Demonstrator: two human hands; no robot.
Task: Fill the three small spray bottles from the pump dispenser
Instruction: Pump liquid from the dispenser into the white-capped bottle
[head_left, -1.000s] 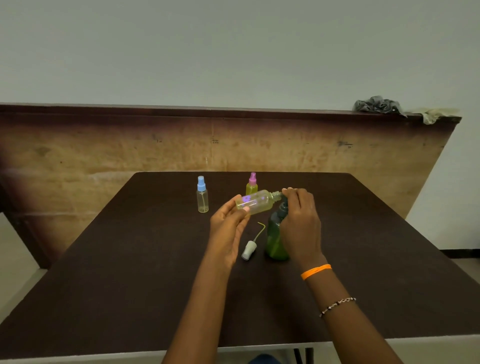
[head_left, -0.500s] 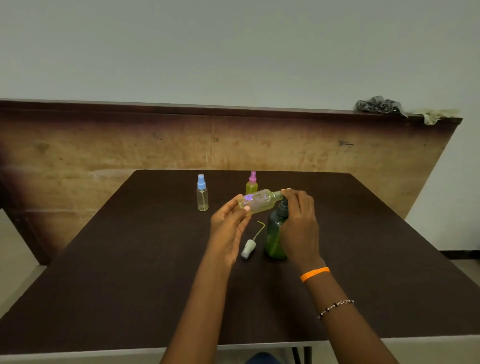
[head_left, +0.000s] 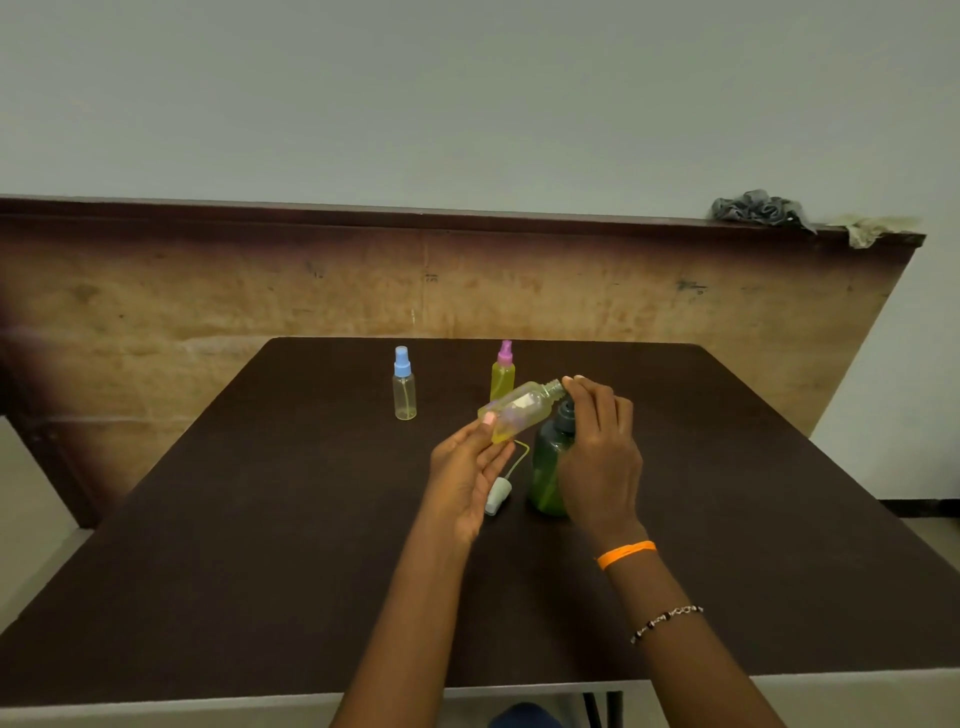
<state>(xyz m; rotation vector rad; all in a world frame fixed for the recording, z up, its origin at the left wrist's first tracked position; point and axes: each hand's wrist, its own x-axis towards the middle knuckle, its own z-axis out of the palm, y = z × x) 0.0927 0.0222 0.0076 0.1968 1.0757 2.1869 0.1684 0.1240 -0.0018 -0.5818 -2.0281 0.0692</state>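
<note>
Fingers of the left hand (head_left: 470, 480) tilt the uncapped spray bottle (head_left: 517, 415) so its neck meets the pump dispenser (head_left: 550, 467) spout. Right hand (head_left: 597, 457) wraps the dispenser's head, likely to press; the bottle's white cap (head_left: 498, 496) lies just left of it.

dim, soft light, slight edge distortion

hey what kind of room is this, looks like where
Probably a bare workroom or classroom, not a home: one dark table against a worn wooden panel under a blank wall, with rags left on the ledge.
</note>
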